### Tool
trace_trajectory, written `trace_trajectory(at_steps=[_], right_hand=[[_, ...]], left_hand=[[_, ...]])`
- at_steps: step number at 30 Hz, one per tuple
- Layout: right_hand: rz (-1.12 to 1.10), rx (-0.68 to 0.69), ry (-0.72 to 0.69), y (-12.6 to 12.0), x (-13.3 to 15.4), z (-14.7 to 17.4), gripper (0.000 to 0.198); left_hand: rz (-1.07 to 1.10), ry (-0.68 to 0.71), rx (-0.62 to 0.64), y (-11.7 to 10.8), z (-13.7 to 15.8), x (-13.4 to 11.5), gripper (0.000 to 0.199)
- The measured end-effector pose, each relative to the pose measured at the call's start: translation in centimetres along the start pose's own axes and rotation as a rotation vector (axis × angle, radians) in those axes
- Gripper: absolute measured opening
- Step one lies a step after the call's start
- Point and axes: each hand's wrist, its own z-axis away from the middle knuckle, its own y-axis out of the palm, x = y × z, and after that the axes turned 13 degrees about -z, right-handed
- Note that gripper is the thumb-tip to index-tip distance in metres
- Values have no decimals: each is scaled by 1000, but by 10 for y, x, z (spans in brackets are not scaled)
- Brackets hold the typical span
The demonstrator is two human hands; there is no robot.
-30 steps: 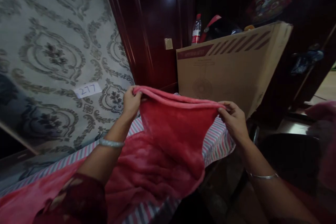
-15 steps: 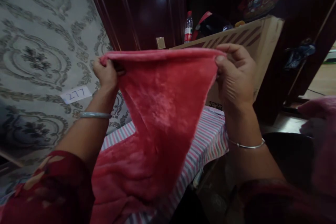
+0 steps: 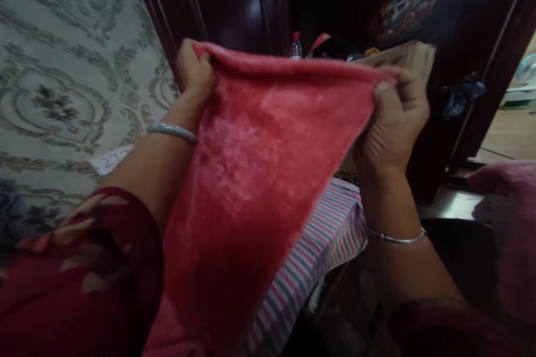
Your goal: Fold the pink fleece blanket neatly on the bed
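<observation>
A red fleece blanket (image 3: 268, 167) hangs like a curtain in front of me, held up above a striped cloth (image 3: 322, 228) that covers what seems to be a table. Its top edge is a thick, soft roll, pulled nearly straight. The left hand (image 3: 196, 70) is closed tightly around one end of that roll; the right hand (image 3: 393, 117) pinches the other end, thumb in front, fingers bent behind. Below, the blanket narrows and slants towards the near left, hiding that side of the striped cloth; the cloth's far right corner lies uncovered. As far as I can judge, the work is partway along: one edge is lifted and drawn out wide, while the lower part is neither laid flat nor squared up. A paler fold shows at the bottom, but I can't tell how much of the blanket rests on the surface. Beyond the far edge stands a cardboard box (image 3: 419, 61), mostly hidden, with a red-capped bottle (image 3: 296, 47) showing above the roll. To the left is a patterned wall (image 3: 54, 67).
</observation>
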Motion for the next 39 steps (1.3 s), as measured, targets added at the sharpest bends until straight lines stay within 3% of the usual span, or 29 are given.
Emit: trace_trajectory(at_steps=[7,12,17,24,28,31,35,39], right_hand=[[215,-238,287,-92,-97,56,20],[440,-267,382,-146,-149,89,27],[617,-279,472,-190,-191,127,32],[700,-323,522,-242,-230,175,34],[760,-277,575,-254,-236,181,34],[805,-253,604,-255,-234,180,34],[837,-280,613,-251,-230,178,34],[884,-249,603,-249,-228,178,36]], left_hand=[[29,-134,236,140,99,29,9],[30,-245,494,223,156,64,18],[-40,-302,631,278,201,95,22],[-22,-284,795,328,266,126,33],[21,-246,964,342,298,144,50],[-15,-225,1061,334,305,162,42],[-157,-222,1142,288,293,197,13],[-288,-271,1211,213,287,227,29]])
